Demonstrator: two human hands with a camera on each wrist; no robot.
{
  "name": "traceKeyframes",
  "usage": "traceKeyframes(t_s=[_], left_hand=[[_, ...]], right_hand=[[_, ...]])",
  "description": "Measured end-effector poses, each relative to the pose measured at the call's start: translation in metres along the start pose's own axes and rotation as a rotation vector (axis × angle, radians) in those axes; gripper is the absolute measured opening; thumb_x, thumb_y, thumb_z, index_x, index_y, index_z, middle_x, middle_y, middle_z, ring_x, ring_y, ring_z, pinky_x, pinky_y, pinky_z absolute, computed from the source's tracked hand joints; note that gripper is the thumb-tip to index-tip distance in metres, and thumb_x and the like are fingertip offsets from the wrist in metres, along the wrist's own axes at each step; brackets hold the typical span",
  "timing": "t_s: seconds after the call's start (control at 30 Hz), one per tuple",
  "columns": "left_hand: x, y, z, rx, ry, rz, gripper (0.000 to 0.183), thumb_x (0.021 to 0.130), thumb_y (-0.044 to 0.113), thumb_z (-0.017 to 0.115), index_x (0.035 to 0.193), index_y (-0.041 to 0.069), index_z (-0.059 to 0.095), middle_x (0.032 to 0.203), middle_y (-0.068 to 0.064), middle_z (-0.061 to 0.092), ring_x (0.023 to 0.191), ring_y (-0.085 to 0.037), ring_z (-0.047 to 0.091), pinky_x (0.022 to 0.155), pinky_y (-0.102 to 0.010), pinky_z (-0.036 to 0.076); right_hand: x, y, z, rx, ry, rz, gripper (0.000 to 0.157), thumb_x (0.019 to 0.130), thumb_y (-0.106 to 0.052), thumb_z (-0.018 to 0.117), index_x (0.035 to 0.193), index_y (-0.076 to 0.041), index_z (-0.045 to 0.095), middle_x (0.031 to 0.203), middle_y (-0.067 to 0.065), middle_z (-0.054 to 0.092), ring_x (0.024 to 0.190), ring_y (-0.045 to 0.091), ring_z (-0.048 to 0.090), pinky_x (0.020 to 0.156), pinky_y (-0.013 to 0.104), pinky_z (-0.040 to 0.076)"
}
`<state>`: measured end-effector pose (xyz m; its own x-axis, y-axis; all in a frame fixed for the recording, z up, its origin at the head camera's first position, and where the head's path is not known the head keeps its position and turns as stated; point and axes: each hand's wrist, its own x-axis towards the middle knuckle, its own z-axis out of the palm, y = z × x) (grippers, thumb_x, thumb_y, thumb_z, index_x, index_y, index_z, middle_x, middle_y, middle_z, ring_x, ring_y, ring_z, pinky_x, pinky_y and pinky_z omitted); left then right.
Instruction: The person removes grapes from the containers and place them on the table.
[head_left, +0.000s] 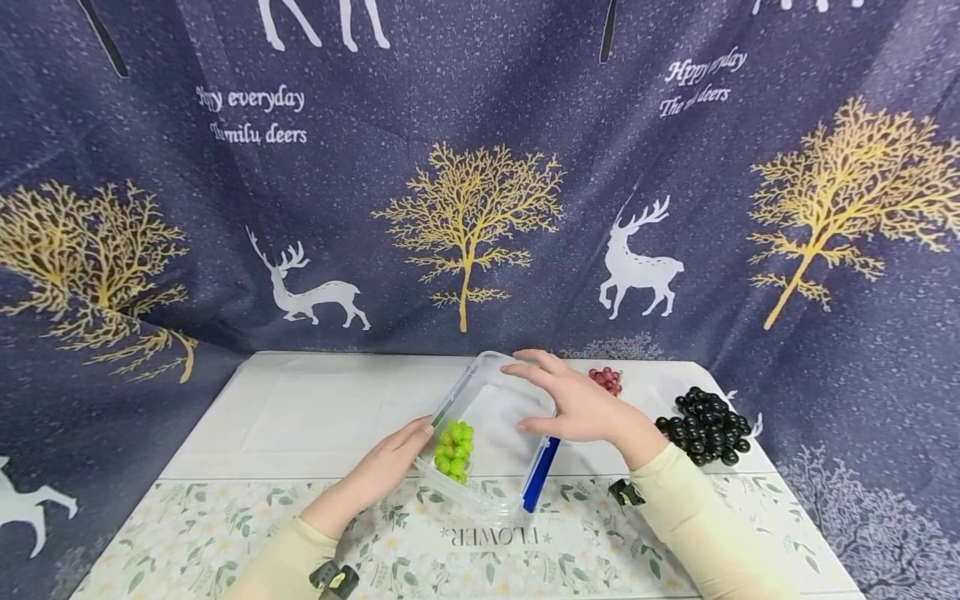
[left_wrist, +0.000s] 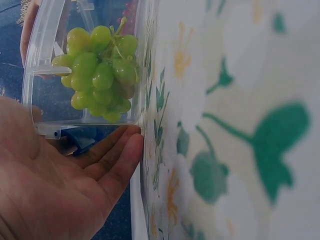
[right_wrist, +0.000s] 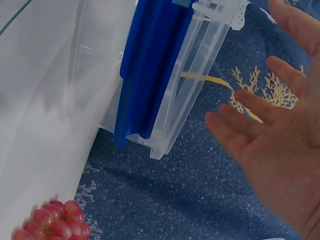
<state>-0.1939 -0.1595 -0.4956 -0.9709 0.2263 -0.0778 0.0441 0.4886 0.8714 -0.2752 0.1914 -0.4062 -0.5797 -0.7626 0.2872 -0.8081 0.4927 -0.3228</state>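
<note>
A clear plastic container [head_left: 491, 400] with a blue side latch [head_left: 542, 473] stands on the table, turned at an angle. Inside it, at the near left, lies a bunch of green grapes [head_left: 453, 451], also plain through the wall in the left wrist view [left_wrist: 100, 72]. My left hand [head_left: 393, 454] rests along the container's left side, its fingers fairly straight against the outer wall. Over the container's right rim hovers my right hand [head_left: 573, 400], fingers spread and holding nothing. The right wrist view shows its palm [right_wrist: 285, 140] apart from the latch.
A small bunch of red grapes [head_left: 606, 381] lies at the back, behind my right hand. Large black grapes [head_left: 705, 427] sit at the table's right. A floral mat [head_left: 240, 533] covers the front of the white table [head_left: 300, 408]. Patterned dark cloth [head_left: 510, 100] hangs behind.
</note>
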Motion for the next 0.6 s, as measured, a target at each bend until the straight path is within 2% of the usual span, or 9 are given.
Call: traceKeyframes(t_s=[0.33,0.6], left_hand=[[0.0001,-0.0003,-0.0002,-0.006,-0.005,0.007,0.073,0.119,0.063,0.034,0.173,0.015,0.043,0.172,-0.015,0.048,0.162,-0.044,0.037,0.131,-0.07,0.026],[-0.0001,0.0007,-0.0003,0.0,-0.001,0.006,0.074,0.119,0.063,0.033,0.173,0.014,0.043,0.172,-0.015,0.047,0.162,-0.044,0.037,0.132,-0.069,0.026]], right_hand=[[0.004,-0.0029,0.0062,0.0,-0.037,-0.013,0.081,0.101,-0.043,0.085,0.171,-0.027,0.046,0.176,0.015,0.036,0.153,0.039,0.048,0.11,0.059,0.057],[0.0072,-0.0087,0.0088,0.009,-0.068,-0.015,0.08,0.102,-0.043,0.084,0.17,-0.025,0.047,0.177,0.017,0.035,0.152,0.041,0.05,0.108,0.059,0.058]])
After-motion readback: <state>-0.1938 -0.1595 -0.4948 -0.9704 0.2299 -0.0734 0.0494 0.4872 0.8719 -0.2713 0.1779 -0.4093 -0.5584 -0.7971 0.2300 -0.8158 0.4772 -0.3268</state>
